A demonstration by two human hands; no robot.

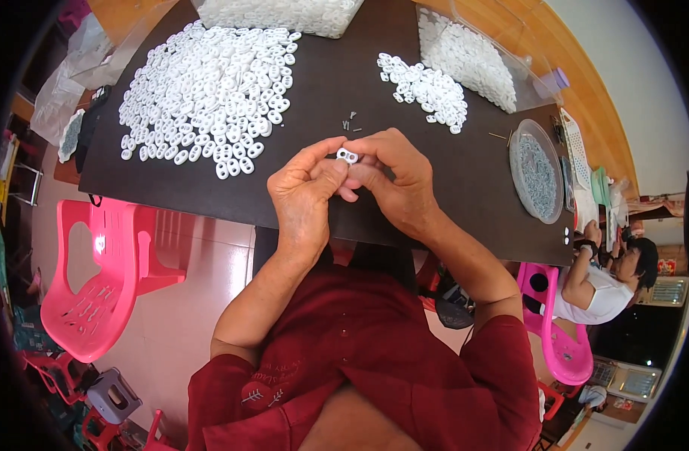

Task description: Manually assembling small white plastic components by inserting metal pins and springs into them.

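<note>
A small white plastic two-hole plate (pixel 347 155) sits between the fingertips of both hands, just above the near side of the dark table. My left hand (pixel 305 184) pinches it from the left with thumb and forefinger. From the other side my right hand (pixel 398 177) grips it, with its lower fingers curled beneath. Fingers partly cover the plate, so its underside is hidden. Just beyond the hands lie a few small grey screws (pixel 346 125). A broad heap of similar white plates (pixel 209 90) spreads at the far left, and a smaller heap (pixel 431 92) lies at the far right.
Clear bins of small white parts (pixel 468 56) stand along the far side. A round clear tub (pixel 515 169) of screws is at the table's right. Pink chairs (pixel 104 278) flank the dark table (pixel 465 199). Another person (pixel 604 289) sits at the right.
</note>
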